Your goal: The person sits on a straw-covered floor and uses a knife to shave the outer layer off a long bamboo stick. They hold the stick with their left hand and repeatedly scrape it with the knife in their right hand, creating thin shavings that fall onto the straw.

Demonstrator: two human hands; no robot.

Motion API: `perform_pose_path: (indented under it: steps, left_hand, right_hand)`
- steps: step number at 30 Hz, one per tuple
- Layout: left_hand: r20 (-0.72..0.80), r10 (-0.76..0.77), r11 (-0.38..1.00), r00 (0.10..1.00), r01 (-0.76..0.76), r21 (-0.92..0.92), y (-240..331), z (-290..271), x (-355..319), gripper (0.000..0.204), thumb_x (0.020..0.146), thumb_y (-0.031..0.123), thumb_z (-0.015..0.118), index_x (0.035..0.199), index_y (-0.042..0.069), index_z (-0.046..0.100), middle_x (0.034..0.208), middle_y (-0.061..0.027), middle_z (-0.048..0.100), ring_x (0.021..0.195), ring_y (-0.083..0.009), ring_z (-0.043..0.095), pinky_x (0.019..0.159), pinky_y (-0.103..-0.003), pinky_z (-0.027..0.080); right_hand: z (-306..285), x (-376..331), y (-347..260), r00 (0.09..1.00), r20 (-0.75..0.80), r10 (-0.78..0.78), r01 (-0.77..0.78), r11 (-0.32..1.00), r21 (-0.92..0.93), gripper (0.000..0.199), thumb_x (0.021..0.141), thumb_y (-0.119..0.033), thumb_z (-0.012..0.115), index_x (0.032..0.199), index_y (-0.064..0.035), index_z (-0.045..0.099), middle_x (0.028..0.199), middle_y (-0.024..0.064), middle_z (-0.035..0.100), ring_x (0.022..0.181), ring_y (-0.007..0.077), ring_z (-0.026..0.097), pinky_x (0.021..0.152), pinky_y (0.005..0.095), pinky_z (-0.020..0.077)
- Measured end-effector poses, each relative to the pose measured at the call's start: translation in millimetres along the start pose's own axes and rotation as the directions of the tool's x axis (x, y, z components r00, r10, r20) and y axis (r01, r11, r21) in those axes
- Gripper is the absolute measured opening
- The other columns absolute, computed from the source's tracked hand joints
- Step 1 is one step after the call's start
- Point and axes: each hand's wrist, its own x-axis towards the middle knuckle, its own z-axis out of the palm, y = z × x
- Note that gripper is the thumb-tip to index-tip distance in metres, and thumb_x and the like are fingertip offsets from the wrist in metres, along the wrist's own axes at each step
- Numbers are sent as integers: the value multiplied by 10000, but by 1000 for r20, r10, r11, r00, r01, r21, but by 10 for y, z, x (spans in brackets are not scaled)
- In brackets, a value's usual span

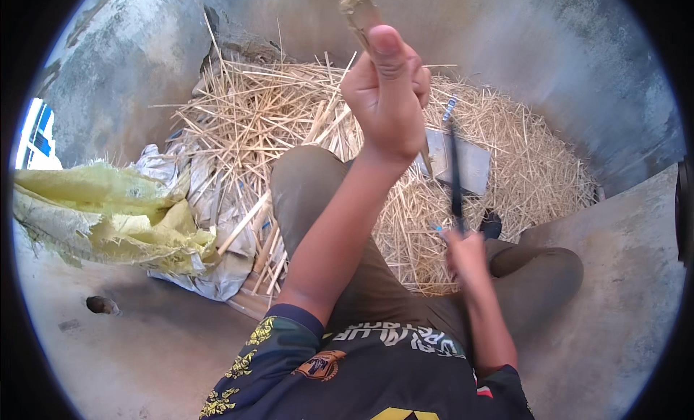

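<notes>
A mottled grey wall (578, 51) curves around the far side of your workspace, above the pale floor (614, 311) you sit on. Between your bent, brown-trousered legs (307, 181) and that wall spreads a broad pile of straw-coloured strips (520, 145), with thicker sticks toward your left. A crumpled yellow-green sack (108, 221) lies at your far left, beside the pile. A flat grey block (473, 163) sits on the strips, ahead of your right hand (466, 257). That hand has its fingers wrapped around the near end of a long dark tool (455, 167), which points away from you across the block in view; it shows so thin that you can't be sure it is a blade. Your left hand (390, 102) is raised high over the pile, fingers curled tight around a short tan piece (361, 16), whose end sticks up past your thumb (388, 48).
</notes>
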Motion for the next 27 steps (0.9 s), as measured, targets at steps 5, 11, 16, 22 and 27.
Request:
perform_pose_path:
  steps: [5, 11, 16, 22, 27]
  left_hand:
    - [142, -136, 991, 981, 137, -3, 76, -345, 74, 693, 918, 762, 320, 643, 127, 302, 519, 50, 212, 442, -75, 149, 429, -266, 135]
    - [490, -206, 940, 847, 311, -142, 71, -262, 157, 696, 913, 778, 282, 626, 143, 270, 494, 53, 175, 429, -80, 116, 418, -274, 115]
    - [262, -201, 971, 944, 228, -76, 38, -236, 63, 687, 913, 772, 290, 621, 152, 261, 487, 61, 169, 417, -73, 118, 413, -270, 98]
    - [218, -218, 968, 951, 238, -74, 79, -420, 160, 681, 911, 778, 276, 633, 156, 262, 498, 66, 171, 423, -70, 121, 423, -272, 106]
    - [196, -235, 965, 952, 252, -68, 112, -191, 58, 690, 906, 777, 304, 629, 147, 256, 504, 60, 195, 425, -73, 148, 419, -271, 119]
  right_hand:
    - [-1325, -721, -1436, 781, -337, -526, 624, 641, 447, 344, 962, -238, 588, 671, -166, 419, 540, -71, 347, 425, 31, 291, 374, 211, 238]
    - [-1356, -657, -1344, 210, -738, -642, 907, -153, 391, 281, 926, -180, 479, 663, -147, 384, 587, -33, 358, 492, 107, 358, 505, 244, 355]
    - [123, -76, 254, 990, 133, 38, -84, 928, 362, 191, 877, -161, 603, 747, -62, 506, 521, 17, 433, 405, 155, 430, 400, 317, 354]
    - [-1035, -471, -1216, 873, -411, -262, 445, 773, 453, 380, 945, -307, 620, 648, -169, 429, 553, -89, 337, 419, 26, 288, 345, 205, 209]
    - [-1284, -857, -1573, 280, -678, -679, 909, -40, 415, 346, 907, -88, 494, 594, -152, 360, 517, -34, 339, 442, 71, 348, 431, 225, 302]
